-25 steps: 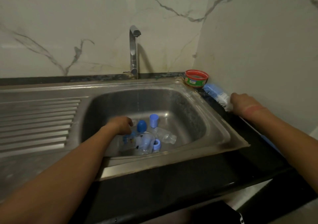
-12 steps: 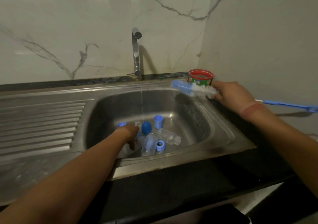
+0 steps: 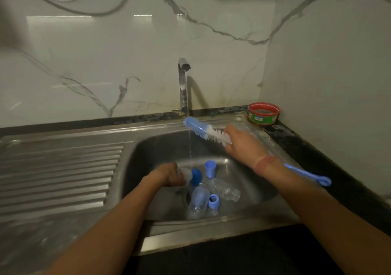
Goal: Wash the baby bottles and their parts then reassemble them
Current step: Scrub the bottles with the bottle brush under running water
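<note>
Down in the sink (image 3: 135,169), left hand (image 3: 169,176) curled round a clear bottle part beside the blue cap (image 3: 196,176), with more bottles (image 3: 197,203) loose near the basin's front wall. Now swung in from the worktop's right edge, bottle brush (image 3: 203,130) gripped in the right hand (image 3: 241,145), bristles under the tap stream (image 3: 189,143): scrubbing probably next. Free room toward the basin's back; red tub (image 3: 263,114) in the far right corner.

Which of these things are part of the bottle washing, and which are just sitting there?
In use: brush in right hand; bottle in left hand; bottles, blue cap and ring in sink; running tap.
Lying about: red tub.
</note>
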A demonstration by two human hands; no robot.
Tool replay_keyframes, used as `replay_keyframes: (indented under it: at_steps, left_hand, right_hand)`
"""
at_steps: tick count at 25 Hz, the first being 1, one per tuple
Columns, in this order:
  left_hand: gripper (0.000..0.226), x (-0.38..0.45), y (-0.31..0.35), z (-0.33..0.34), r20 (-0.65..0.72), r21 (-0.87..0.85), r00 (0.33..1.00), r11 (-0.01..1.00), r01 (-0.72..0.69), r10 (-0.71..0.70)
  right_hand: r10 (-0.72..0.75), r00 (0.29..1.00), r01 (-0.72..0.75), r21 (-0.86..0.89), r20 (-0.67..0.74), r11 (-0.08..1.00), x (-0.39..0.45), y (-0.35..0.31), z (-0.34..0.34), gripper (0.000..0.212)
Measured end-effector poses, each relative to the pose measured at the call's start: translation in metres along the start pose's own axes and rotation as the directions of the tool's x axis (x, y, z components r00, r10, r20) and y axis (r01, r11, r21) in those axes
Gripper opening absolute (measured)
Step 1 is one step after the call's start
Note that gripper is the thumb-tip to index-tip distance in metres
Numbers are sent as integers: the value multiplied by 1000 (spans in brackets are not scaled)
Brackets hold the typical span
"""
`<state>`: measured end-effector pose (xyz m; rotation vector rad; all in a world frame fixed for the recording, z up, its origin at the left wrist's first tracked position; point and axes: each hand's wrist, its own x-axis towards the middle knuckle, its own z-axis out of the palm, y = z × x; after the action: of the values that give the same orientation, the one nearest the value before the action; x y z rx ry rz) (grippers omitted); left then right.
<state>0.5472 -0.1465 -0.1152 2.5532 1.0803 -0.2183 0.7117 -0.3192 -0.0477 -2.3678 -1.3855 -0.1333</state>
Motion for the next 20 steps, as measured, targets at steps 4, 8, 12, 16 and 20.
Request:
replay_keyframes:
  at_steps: [4, 8, 12, 16, 20]
  left_hand:
    - [39, 7, -11, -22, -162, -641, 984, 766, -51, -71]
    - [28, 7, -4, -32, -97, -978, 995, 183, -97, 7]
    - [46, 24, -8, -36, -43, -946, 997, -323, -19, 66]
    - [36, 20, 4, -33, -63, -955, 987, -296, -17, 146]
    - [34, 16, 4, -35, -142, -922, 985, -377, -93, 103]
  right_hand:
    - [-58, 998, 58, 84, 2, 995, 14, -24, 21, 64]
    - [-169, 984, 173, 88, -47, 981, 14, -30, 29, 58]
    - [-198, 980, 200, 145, -25, 969, 7, -31, 33, 67]
    - [-197, 980, 198, 83, -20, 977, 14, -41, 39, 90]
    - [-176, 984, 175, 37, 38, 984, 3, -45, 30, 86]
